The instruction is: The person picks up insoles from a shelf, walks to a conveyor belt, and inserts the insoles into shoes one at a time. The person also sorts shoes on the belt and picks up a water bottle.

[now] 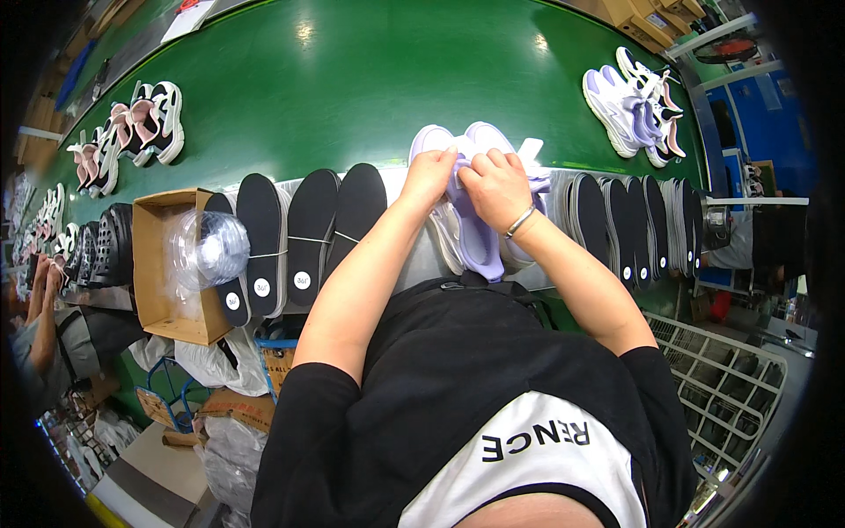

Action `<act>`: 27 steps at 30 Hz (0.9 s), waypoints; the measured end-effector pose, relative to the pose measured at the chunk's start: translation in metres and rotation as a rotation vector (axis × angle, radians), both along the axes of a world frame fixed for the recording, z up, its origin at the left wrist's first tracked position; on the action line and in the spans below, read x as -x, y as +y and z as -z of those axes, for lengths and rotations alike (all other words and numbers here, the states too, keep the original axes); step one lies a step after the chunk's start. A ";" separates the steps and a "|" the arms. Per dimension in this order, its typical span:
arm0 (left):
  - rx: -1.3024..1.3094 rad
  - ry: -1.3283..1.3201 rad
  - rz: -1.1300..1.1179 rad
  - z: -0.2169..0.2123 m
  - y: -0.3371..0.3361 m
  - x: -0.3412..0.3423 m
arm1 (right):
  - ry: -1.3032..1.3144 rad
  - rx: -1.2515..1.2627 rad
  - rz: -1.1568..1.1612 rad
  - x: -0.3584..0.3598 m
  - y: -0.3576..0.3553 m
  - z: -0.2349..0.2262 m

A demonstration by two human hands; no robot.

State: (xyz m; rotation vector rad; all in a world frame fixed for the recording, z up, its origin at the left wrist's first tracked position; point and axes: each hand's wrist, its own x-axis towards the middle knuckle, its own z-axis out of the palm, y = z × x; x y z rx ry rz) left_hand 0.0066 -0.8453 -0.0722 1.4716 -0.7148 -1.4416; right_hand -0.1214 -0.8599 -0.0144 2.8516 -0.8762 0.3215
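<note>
A pair of white and lavender sneakers sits in front of me at the near edge of the green table, toes pointing away. My left hand (428, 179) pinches the upper of the left sneaker (478, 239) near its tongue. Beside it, my right hand (498, 188), with a silver bracelet at the wrist, has its fingers curled onto the same opening. The fingertips of both hands nearly meet, and they partly hide what they grip. Behind the right hand shows the toe of the second sneaker (489, 136). A white tag (530, 150) sticks up next to it.
Black insoles (261, 231) lie in stacks to my left, and more insole stacks (588, 220) to my right. An open cardboard box (174, 326) holds clear plastic. Other sneakers (158, 123) stand far left, with more sneakers (619, 110) far right. Another person's arms (42, 308) show at the left edge.
</note>
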 end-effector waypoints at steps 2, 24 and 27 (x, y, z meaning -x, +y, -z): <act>-0.002 0.007 0.007 -0.001 0.000 0.001 | -0.025 -0.080 0.050 0.001 0.000 -0.002; 0.421 -0.334 0.150 -0.002 0.046 0.089 | -0.564 -0.861 0.980 0.219 0.201 0.028; 0.401 -0.699 0.236 -0.008 0.072 0.087 | -0.541 -0.912 1.203 0.234 0.244 0.052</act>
